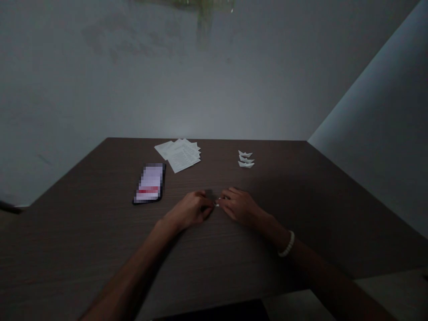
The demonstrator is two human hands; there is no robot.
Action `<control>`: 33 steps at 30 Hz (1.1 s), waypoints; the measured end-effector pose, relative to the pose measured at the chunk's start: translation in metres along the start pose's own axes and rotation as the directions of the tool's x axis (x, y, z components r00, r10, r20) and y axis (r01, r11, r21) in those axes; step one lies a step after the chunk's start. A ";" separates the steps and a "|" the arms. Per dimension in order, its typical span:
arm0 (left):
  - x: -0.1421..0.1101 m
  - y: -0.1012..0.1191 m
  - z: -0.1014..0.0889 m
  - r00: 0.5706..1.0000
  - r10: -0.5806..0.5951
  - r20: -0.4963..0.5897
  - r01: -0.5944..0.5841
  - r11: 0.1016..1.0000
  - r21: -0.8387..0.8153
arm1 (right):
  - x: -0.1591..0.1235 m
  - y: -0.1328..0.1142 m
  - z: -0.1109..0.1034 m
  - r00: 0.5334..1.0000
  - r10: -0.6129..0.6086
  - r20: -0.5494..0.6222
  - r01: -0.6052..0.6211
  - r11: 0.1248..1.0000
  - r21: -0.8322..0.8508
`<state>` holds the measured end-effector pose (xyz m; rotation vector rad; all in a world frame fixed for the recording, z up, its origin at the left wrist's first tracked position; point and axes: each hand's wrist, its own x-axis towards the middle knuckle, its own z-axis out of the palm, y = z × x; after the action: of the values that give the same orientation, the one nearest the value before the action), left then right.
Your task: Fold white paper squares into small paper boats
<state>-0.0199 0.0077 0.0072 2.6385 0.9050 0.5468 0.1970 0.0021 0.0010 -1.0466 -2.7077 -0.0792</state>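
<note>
A small piece of folded white paper [217, 204] is between my two hands at the middle of the table; the fingers cover most of it. My left hand [193, 208] has thumb and fingers pinched together at its left side. From the right, my right hand [241, 206] is closed on it with thumb and fingertips. Beyond my right hand stand three little folded paper boats [246, 165] in a row, one behind another. The exact shape of the paper in my fingers is too small and hidden to make out.
Loose printed paper sheets [182, 156] lie fanned in a pile at the back left of the dark wooden table [214, 263]. A phone [149, 183] with its screen lit lies left of my hands. A grey wall [214, 98] rises behind the table's far edge.
</note>
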 end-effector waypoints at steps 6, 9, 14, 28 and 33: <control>0.001 0.004 -0.003 0.999 0.007 -0.036 -0.009 0.999 -0.036 | 0.000 -0.001 0.001 1.000 -0.016 0.012 0.016 1.000 0.002; 0.000 0.003 -0.002 1.000 -0.009 -0.030 0.009 1.000 -0.017 | -0.002 -0.002 0.003 1.000 0.027 -0.017 -0.027 1.000 0.015; 0.000 0.002 -0.002 0.999 -0.043 -0.011 0.043 0.999 -0.031 | -0.005 -0.004 0.005 0.995 0.099 -0.022 -0.099 0.995 0.016; 0.005 0.000 0.012 0.990 -0.065 -0.125 0.055 0.995 -0.085 | -0.007 0.009 0.008 0.936 0.349 -0.043 -0.339 0.929 0.148; 0.002 -0.004 0.018 0.996 -0.085 -0.038 0.085 0.996 -0.014 | -0.008 0.012 0.011 0.921 0.379 -0.097 -0.357 0.916 0.185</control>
<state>-0.0124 0.0093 -0.0098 2.5725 1.0168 0.5820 0.2082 0.0075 -0.0119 -1.4239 -2.3101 0.1347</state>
